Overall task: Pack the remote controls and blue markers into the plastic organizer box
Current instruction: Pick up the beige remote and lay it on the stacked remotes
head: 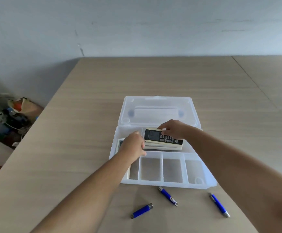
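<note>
A clear plastic organizer box (209, 182) lies open on the table, its lid (158, 111) folded back. In its large rear compartment a black-faced remote (155, 135) rests on top of a white remote (163, 147). My right hand (174, 129) grips the black remote's right half from above. My left hand (133, 145) covers a white remote (120, 143) at the box's left side; its fingers are curled, and the grip itself is hidden. Three blue markers (142, 211) (168, 195) (219, 205) lie on the table in front of the box.
The box's front row has several small empty compartments (151, 169). The wooden table (69, 132) ends at a left edge, beyond which a heap of bags and clutter (9, 115) sits on the floor. A wall stands behind the table.
</note>
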`<state>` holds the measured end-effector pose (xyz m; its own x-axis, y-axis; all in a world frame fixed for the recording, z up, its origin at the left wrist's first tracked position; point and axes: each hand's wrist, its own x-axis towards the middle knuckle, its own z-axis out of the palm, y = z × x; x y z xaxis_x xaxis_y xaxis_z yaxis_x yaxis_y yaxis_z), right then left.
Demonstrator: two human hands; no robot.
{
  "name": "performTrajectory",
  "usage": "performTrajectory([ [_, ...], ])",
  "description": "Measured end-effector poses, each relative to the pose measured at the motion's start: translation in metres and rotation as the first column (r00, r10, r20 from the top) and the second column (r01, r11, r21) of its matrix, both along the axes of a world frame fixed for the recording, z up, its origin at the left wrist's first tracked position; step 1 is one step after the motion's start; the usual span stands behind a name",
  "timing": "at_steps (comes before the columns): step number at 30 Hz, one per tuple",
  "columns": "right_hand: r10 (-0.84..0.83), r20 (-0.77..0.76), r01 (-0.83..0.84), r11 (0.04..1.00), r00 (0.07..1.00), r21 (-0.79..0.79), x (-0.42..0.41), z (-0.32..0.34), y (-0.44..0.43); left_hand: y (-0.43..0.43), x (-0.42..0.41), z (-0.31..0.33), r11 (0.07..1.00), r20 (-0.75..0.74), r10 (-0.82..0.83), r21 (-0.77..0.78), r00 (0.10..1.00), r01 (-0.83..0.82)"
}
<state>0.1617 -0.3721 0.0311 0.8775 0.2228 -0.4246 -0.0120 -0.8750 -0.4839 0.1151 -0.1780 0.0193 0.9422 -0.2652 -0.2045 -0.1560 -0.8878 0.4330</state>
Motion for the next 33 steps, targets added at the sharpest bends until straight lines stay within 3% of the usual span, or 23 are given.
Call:
performTrajectory([
  [8,-0.032,0.200,0.034,0.999,0.979,-0.010,-0.015,-0.021,0.009,-0.002,-0.004,0.002,0.999,0.037,0.029,-0.036,0.999,-0.027],
  [13,0.142,0.292,-0.107,0.985,0.946,-0.132,-0.033,-0.025,0.004,-0.003,-0.007,0.004,0.998,0.023,0.057,-0.039,0.998,-0.056],
  [20,0.203,0.400,-0.131,0.971,0.894,-0.199,-0.025,-0.025,0.008,-0.004,-0.008,0.002,0.998,0.013,0.057,-0.027,0.998,-0.057],
  [27,0.135,0.407,-0.091,0.988,0.903,-0.126,-0.029,-0.029,0.012,-0.002,-0.006,-0.002,0.999,0.032,0.043,-0.017,0.999,-0.043],
  [33,-0.133,0.507,0.066,0.987,0.852,0.148,-0.045,-0.005,0.012,0.004,-0.017,0.013,1.000,0.145,-0.004,-0.017,0.989,0.006],
])
